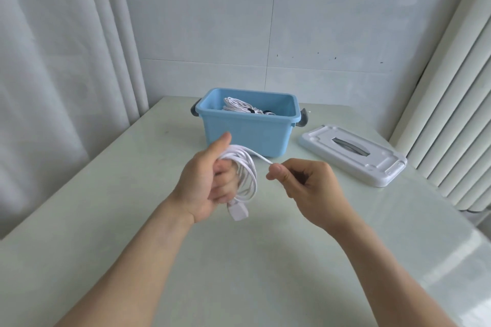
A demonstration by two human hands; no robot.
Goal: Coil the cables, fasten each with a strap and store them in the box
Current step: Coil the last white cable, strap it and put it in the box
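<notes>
A pale green table (239,260) with a glossy top fills the lower part of the view, its far edge meeting a wall (265,21) of large white tiles with thin dark joints. A few small dark specks mark the tiles on the right. White curtains (53,61) hang in soft vertical folds along the left side. A white ribbed radiator (457,114) slants down the right side. Even, soft daylight fills the room, and a bright sheen lies on the tabletop at lower right.

Two bare forearms, no sleeves in view, bare hands, left (204,180) and right (308,188), short fingernails
</notes>
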